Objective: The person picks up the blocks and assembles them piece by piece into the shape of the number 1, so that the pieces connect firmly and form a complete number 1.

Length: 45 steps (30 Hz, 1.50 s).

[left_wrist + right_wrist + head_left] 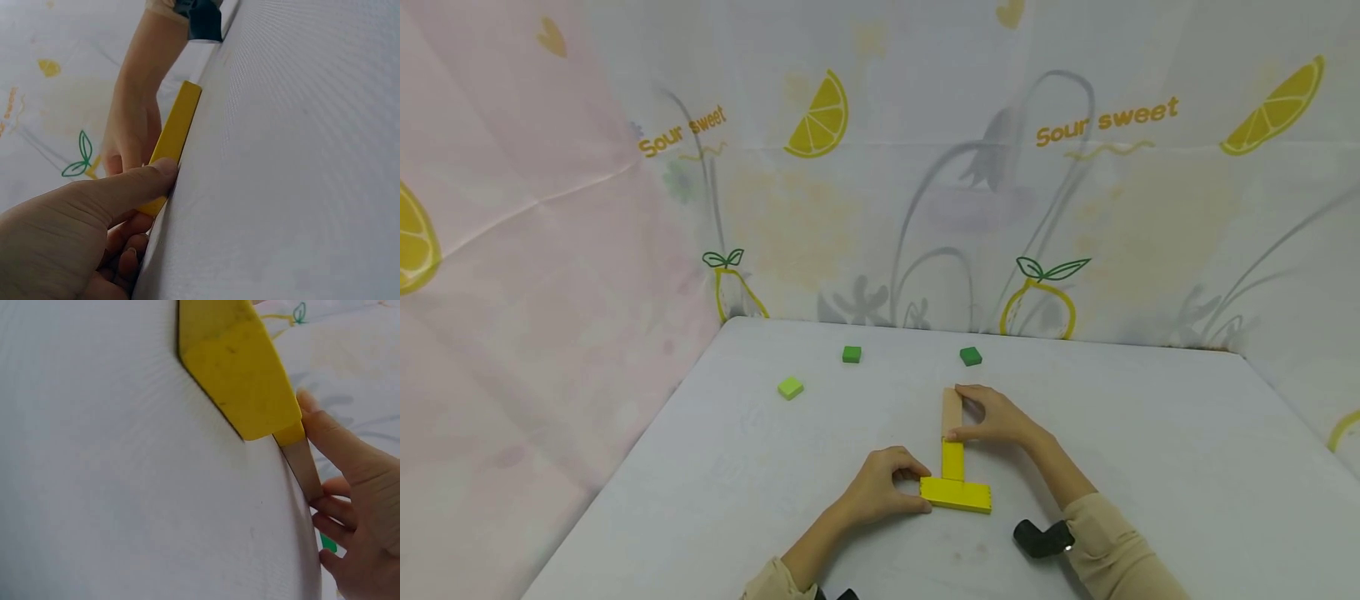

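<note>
A long yellow block (pixel 957 495) lies crosswise on the table. My left hand (pixel 876 487) pinches its left end, thumb along the near side and fingers behind. From its far side a smaller yellow block (pixel 952 461) runs straight away, followed by a plain wooden block (pixel 951 412), so the pieces form an upside-down T. My right hand (pixel 1002 419) holds the wooden block, its thumb by the joint with the smaller yellow block and its fingertips at the far end. In the right wrist view, the wooden block (pixel 302 467) shows between thumb and fingers.
Toward the back of the white table (pixel 700 492) lie a light green block (pixel 791 388), a green block (pixel 852 354) and a darker green block (pixel 971 357). A printed cloth (pixel 880 208) hangs behind the table. A black wrist camera (pixel 1042 539) sits at the right sleeve.
</note>
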Each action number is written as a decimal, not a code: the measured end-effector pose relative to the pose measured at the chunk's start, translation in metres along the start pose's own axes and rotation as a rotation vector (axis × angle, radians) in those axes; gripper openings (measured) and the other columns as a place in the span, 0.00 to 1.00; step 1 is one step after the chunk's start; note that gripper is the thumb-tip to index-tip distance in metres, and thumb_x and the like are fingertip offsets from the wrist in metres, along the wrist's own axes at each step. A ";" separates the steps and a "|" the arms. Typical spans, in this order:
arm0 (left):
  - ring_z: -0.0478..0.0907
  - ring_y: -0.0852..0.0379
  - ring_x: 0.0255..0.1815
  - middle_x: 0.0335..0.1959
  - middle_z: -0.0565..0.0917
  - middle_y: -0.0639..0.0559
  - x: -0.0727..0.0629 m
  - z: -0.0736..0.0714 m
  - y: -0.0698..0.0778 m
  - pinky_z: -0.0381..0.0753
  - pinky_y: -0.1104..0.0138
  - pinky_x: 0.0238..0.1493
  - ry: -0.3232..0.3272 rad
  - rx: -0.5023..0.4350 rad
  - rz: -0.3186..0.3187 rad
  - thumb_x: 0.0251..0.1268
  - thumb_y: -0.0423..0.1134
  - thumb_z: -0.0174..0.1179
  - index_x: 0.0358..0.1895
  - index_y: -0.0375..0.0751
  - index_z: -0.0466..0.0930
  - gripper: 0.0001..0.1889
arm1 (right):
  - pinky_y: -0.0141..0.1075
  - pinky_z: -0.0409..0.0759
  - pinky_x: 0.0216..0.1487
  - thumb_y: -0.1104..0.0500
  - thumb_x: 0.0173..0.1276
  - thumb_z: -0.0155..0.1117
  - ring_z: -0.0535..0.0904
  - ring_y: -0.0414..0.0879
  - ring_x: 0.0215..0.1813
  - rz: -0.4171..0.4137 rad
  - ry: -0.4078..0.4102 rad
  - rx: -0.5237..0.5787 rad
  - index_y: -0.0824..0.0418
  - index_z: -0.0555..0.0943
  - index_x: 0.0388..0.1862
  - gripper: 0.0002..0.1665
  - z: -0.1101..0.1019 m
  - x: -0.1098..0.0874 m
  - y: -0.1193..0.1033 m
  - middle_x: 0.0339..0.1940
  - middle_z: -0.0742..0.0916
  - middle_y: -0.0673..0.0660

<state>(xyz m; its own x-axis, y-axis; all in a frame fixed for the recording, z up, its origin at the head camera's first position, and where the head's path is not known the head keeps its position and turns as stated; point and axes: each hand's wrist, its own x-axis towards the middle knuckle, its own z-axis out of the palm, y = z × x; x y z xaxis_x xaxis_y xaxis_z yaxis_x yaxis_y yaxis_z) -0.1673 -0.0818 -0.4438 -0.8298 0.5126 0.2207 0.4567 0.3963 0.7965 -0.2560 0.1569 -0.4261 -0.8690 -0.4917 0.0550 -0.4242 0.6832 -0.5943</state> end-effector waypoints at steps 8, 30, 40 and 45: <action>0.72 0.67 0.34 0.32 0.81 0.55 0.001 0.001 -0.001 0.75 0.74 0.38 0.003 0.005 0.013 0.43 0.38 0.75 0.39 0.37 0.85 0.17 | 0.56 0.61 0.65 0.43 0.52 0.73 0.64 0.66 0.66 -0.024 0.018 -0.014 0.75 0.66 0.64 0.52 0.002 0.001 -0.002 0.64 0.71 0.72; 0.73 0.66 0.34 0.32 0.82 0.54 0.000 0.001 -0.004 0.75 0.74 0.37 0.017 0.021 0.048 0.43 0.37 0.75 0.39 0.37 0.85 0.16 | 0.55 0.56 0.68 0.42 0.51 0.73 0.58 0.62 0.71 0.025 -0.022 0.083 0.68 0.62 0.69 0.54 0.003 -0.005 0.008 0.69 0.67 0.67; 0.73 0.67 0.34 0.32 0.82 0.55 0.002 0.001 -0.003 0.74 0.74 0.38 0.016 0.029 0.029 0.42 0.37 0.75 0.39 0.38 0.85 0.17 | 0.57 0.56 0.67 0.45 0.54 0.71 0.59 0.64 0.70 0.023 0.000 0.125 0.67 0.64 0.68 0.49 0.002 -0.005 0.008 0.68 0.68 0.67; 0.72 0.68 0.34 0.32 0.81 0.57 0.001 0.001 -0.002 0.74 0.74 0.39 0.002 0.018 -0.002 0.43 0.38 0.75 0.40 0.38 0.85 0.17 | 0.57 0.55 0.67 0.47 0.53 0.72 0.58 0.64 0.70 0.040 0.006 0.163 0.67 0.65 0.68 0.48 0.002 -0.006 0.007 0.68 0.69 0.68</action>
<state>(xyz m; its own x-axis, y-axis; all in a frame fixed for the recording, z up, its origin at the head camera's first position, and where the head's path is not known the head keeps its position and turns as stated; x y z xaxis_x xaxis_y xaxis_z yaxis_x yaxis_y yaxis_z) -0.1688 -0.0813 -0.4457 -0.8310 0.5108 0.2203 0.4610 0.4106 0.7867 -0.2533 0.1633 -0.4324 -0.8860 -0.4624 0.0334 -0.3429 0.6050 -0.7186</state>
